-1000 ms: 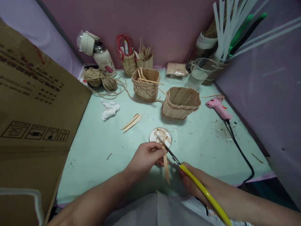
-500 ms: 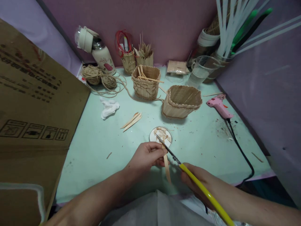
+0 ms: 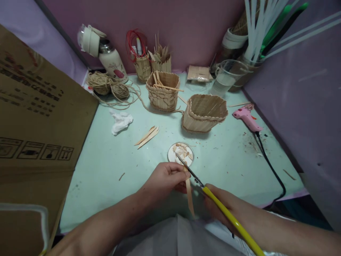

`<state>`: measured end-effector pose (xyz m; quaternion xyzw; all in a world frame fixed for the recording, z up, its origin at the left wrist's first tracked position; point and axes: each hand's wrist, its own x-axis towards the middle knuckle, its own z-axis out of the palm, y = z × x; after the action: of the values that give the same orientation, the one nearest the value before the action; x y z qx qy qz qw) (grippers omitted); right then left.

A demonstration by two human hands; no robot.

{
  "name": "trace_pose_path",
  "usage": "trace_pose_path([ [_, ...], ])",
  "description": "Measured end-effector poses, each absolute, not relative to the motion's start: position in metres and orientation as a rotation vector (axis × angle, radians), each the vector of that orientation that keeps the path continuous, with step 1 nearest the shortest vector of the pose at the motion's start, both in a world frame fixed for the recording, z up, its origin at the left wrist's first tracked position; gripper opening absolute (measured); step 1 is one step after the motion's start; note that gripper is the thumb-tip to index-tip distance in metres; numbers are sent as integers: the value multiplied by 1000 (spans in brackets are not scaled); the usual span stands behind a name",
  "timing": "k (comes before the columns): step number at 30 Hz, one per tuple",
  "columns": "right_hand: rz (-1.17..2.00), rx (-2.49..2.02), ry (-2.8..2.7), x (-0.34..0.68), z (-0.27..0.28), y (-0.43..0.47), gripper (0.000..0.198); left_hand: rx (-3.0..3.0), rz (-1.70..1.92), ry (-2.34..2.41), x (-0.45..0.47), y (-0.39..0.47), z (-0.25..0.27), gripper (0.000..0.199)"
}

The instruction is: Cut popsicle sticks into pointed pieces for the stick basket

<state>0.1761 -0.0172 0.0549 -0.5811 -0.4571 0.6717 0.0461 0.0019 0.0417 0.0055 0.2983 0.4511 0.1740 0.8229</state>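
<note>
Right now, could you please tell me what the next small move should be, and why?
I'd probably slide the left hand slightly back along the wooden strip: it pinches the strip close to the blades of the yellow-handled cutting tool in the right hand, and more strip extends toward the body.

the bottom edge cuts off the end of the yellow-handled scissors point(image 3: 226, 213), and their handle hides part of the right hand point(image 3: 221, 195). the left hand point(image 3: 166, 177) covers the middle of the wood strip point(image 3: 189, 195) with its fingers. the cardboard box point(image 3: 45, 124) is cropped at the left edge, its smaller print too blurred to read.
</note>
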Motion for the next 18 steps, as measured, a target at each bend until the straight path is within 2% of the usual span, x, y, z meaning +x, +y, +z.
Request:
trace_pose_path([
  [2, 2062, -1722, -1439, 176, 59, -16, 33, 650, 349, 942, 1, 41, 6, 16],
  [9, 2170, -1878, -1130, 168, 47, -17, 20, 593, 343, 962, 0, 42, 4, 16],
  [18, 2203, -1729, -915, 163, 38, -20, 20, 555, 342, 950, -1, 42, -1, 18],
])
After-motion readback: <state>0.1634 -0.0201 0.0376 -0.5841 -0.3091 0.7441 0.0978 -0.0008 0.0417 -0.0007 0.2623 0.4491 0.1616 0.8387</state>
